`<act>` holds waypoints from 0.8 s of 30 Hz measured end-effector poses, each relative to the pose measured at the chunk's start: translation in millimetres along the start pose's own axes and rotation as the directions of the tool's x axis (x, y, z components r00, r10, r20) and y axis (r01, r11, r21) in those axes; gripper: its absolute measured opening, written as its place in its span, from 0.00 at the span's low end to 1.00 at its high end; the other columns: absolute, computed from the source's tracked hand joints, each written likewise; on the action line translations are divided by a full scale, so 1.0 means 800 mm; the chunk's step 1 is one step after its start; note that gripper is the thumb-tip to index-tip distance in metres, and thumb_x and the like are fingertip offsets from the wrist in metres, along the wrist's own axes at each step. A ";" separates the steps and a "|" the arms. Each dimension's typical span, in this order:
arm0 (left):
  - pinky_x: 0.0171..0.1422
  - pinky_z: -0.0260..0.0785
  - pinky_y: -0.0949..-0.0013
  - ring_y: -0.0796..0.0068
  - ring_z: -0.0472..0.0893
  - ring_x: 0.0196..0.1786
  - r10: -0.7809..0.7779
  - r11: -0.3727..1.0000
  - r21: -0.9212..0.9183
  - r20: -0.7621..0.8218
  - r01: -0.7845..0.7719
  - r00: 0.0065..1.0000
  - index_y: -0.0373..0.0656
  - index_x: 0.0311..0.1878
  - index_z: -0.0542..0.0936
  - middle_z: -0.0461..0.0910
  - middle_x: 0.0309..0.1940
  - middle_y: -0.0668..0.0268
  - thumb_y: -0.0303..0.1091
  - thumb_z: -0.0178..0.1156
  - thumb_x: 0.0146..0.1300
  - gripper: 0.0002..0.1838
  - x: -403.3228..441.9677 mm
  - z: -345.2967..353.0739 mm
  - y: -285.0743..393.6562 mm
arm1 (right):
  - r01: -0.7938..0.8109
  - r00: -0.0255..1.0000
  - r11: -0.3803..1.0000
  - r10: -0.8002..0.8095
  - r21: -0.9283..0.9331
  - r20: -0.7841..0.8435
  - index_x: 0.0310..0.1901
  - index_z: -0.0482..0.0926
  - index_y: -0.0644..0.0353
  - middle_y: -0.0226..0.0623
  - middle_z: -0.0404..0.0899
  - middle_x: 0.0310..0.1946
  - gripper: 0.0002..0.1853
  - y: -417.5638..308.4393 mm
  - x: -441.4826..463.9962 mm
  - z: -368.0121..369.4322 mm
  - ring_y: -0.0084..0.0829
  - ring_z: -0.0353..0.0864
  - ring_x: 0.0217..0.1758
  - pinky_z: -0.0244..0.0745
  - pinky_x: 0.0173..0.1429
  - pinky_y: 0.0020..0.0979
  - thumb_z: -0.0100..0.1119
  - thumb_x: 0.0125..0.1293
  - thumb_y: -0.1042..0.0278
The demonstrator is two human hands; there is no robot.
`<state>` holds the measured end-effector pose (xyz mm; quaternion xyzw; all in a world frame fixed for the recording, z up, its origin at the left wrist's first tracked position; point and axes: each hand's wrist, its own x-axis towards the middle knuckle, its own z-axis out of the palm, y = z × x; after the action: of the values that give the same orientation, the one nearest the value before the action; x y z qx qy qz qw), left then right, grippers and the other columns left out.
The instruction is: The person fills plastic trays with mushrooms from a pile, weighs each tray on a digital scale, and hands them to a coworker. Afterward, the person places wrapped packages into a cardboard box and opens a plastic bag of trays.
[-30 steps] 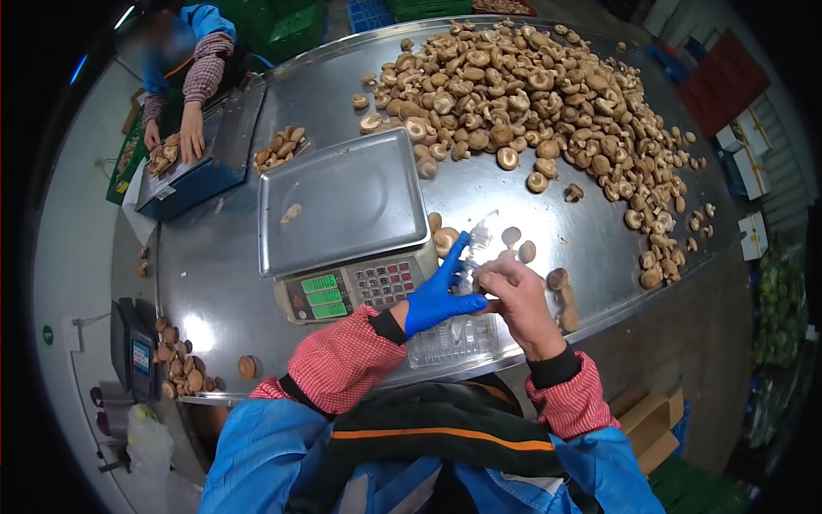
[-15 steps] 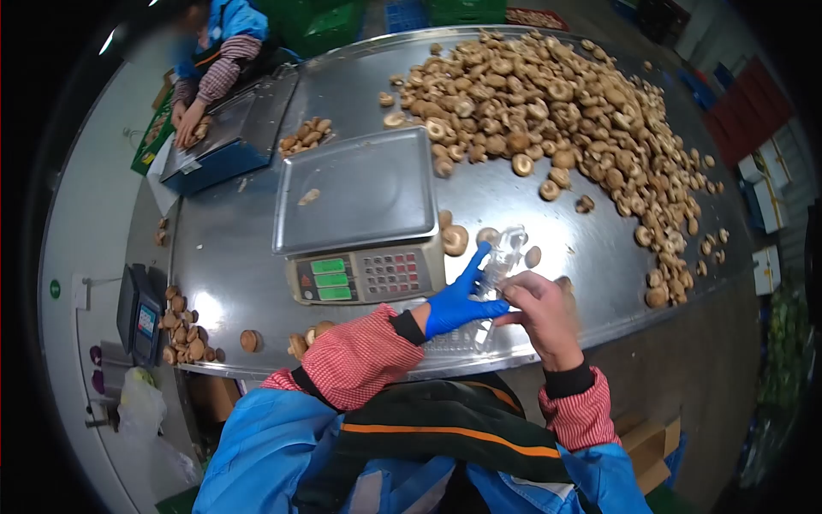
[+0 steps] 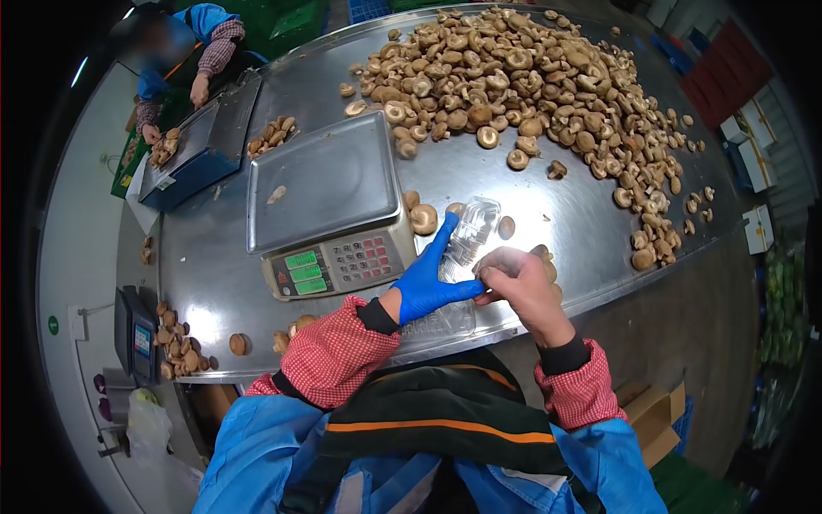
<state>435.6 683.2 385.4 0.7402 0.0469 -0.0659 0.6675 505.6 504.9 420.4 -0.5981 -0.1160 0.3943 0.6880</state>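
My left hand [image 3: 432,283], in a blue glove, grips a clear plastic container [image 3: 477,224] between its spread thumb and fingers. The container is tilted above the steel table, and glare blurs its outline. My bare right hand [image 3: 527,291] pinches the container's right edge, close to the gloved thumb tip. Below the left hand, more clear plastic [image 3: 449,321] lies at the table's near edge. Just left of the hands stands a weighing scale [image 3: 321,184] with lit green displays and a small mushroom scrap on its pan. Loose mushrooms [image 3: 423,218] lie between scale and container.
A large mushroom heap [image 3: 531,77] covers the far right of the steel table [image 3: 514,188]. Smaller piles [image 3: 180,343] lie at the left. Across the table, a co-worker's hand [image 3: 152,134] is by mushrooms on another scale [image 3: 205,141]. A cardboard box [image 3: 655,420] stands below right.
The view has shifted, so the table things appear farther left and higher. The container now tilts more upright in my hands. The co-worker's hands have moved apart.
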 end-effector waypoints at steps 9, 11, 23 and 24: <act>0.78 0.46 0.60 0.58 0.51 0.76 -0.102 0.993 -0.057 0.026 0.103 0.994 0.44 0.76 0.39 0.46 0.75 0.50 0.47 0.70 0.55 0.58 -0.006 0.003 0.001 | -0.015 0.999 0.999 0.016 0.028 -0.049 0.38 0.75 0.70 0.35 0.79 0.28 0.06 0.005 -0.008 -0.008 0.24 0.82 0.28 0.80 0.34 0.22 0.53 0.61 0.77; 0.78 0.47 0.59 0.57 0.53 0.76 -0.165 0.982 -0.089 0.013 0.165 0.986 0.46 0.77 0.40 0.47 0.75 0.51 0.45 0.69 0.57 0.55 -0.014 0.000 0.000 | 0.007 0.990 0.993 -0.023 -0.117 -0.137 0.36 0.75 0.69 0.34 0.79 0.26 0.05 -0.006 -0.016 -0.014 0.22 0.81 0.27 0.78 0.32 0.23 0.54 0.60 0.77; 0.65 0.63 0.68 0.75 0.75 0.55 0.175 0.981 -0.019 -0.318 -0.191 0.932 0.41 0.65 0.69 0.78 0.51 0.63 0.45 0.58 0.67 0.28 -0.008 -0.033 0.058 | -0.002 0.776 0.193 -0.619 -0.981 -0.124 0.31 0.71 0.63 0.44 0.76 0.24 0.06 -0.041 -0.054 -0.046 0.44 0.78 0.26 0.72 0.29 0.41 0.58 0.52 0.74; 0.64 0.63 0.68 0.75 0.76 0.54 0.166 0.982 -0.040 -0.296 -0.186 0.941 0.41 0.65 0.69 0.78 0.51 0.62 0.46 0.58 0.67 0.28 -0.007 -0.029 0.063 | -0.002 0.774 0.201 -0.620 -0.980 -0.128 0.31 0.71 0.63 0.44 0.76 0.24 0.06 -0.041 -0.055 -0.046 0.44 0.78 0.26 0.72 0.29 0.40 0.58 0.52 0.74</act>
<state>439.2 701.2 438.3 0.7200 0.0808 0.1055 0.6811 512.7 448.5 454.5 -0.9244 -0.2667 -0.0831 0.2596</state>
